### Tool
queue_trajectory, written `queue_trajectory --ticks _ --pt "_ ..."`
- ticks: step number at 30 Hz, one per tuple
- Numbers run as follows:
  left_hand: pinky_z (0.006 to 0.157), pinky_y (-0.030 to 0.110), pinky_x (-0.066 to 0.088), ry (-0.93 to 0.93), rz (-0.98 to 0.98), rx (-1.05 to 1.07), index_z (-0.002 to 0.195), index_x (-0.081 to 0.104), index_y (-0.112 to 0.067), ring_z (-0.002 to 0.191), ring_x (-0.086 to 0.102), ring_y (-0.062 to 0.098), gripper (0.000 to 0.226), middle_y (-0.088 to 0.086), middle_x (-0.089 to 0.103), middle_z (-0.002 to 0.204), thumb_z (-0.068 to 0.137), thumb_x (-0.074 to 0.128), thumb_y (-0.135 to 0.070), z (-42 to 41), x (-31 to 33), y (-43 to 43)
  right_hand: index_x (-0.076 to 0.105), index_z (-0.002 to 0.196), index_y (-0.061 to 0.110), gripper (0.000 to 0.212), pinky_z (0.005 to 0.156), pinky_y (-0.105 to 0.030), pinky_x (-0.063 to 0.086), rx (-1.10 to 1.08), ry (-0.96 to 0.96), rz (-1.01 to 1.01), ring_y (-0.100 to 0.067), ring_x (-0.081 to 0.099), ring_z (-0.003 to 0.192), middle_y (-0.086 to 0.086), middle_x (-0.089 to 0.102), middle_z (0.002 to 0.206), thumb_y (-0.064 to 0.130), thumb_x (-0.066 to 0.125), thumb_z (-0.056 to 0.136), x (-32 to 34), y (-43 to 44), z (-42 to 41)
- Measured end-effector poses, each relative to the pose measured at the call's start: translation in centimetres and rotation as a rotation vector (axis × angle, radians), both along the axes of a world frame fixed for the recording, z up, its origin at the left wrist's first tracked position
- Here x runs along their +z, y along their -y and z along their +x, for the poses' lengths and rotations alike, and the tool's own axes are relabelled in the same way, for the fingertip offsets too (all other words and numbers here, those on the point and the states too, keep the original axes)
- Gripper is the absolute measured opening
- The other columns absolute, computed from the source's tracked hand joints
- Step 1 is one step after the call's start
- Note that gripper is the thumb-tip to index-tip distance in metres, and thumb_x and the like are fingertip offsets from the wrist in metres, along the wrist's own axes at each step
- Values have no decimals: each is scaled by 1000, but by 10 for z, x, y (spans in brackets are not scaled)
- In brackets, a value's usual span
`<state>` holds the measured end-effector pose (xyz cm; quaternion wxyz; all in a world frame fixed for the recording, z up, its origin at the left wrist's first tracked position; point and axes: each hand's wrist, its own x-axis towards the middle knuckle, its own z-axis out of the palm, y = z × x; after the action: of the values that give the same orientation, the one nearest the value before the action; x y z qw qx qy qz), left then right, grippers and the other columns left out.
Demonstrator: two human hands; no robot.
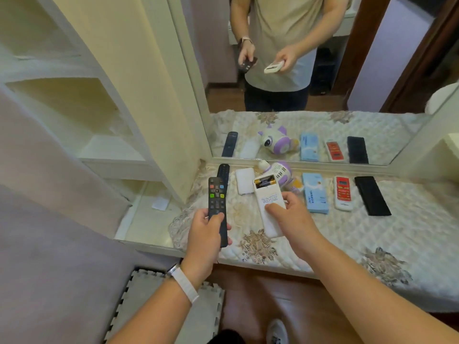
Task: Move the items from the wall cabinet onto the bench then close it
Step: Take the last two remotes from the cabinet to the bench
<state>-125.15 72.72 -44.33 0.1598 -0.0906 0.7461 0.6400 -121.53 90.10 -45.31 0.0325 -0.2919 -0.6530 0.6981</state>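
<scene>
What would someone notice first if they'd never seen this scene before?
Two remotes are held over the quilted bench: the left hand grips a black remote with coloured buttons, and the right hand holds a white remote back-up, its batteries exposed. Behind them a purple toy, blue packet, red-faced remote and dark slab lie in a row beneath the mirror.

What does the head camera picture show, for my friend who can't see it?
A person holds two remotes over a quilted bench: the left hand grips a black remote, the right hand a white remote, back up, batteries showing. A red remote, a blue pack and a purple toy lie on the bench below a mirror.
</scene>
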Motion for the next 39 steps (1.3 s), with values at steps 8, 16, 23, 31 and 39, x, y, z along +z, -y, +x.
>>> queue_trajectory --ticks 8,16,23,31,39 --pt "48 27 40 74 -178 -38 96 55 -14 65 57 23 12 10 60 78 98 50 -25 -47 -66 1 53 116 17 28 66 -29 50 37 137 10 -15 64 92 0 64 107 12 63 90 -58 -1 -53" --pt "57 32 42 175 -275 -223 94 53 -16 66 55 19 10 8 59 79 98 51 -26 -96 -136 6 49 111 20 28 67 -32 53 20 359 43 -17 63 87 1 62 99 10 62 89 -117 4 -85" --pt "77 46 56 258 -314 -366 95 54 -27 83 67 19 7 -2 70 93 93 54 -34 -124 -184 4 51 111 17 28 69 -30 50 69 478 106 -15 62 88 -3 64 103 12 65 87 -157 1 -105" --pt "72 42 56 271 -401 -497 94 54 -24 77 66 17 4 0 68 86 95 55 -28 -130 -197 7 54 109 19 28 83 -41 55 136 533 134 -17 64 91 -1 65 103 15 67 85 -176 5 -114" --pt "70 36 52 59 -639 -679 95 63 -20 76 60 17 14 -2 63 88 94 53 -30 -134 -188 10 53 117 16 39 72 -35 49 374 654 624 -24 62 92 -2 63 106 39 59 85 -175 3 -116"
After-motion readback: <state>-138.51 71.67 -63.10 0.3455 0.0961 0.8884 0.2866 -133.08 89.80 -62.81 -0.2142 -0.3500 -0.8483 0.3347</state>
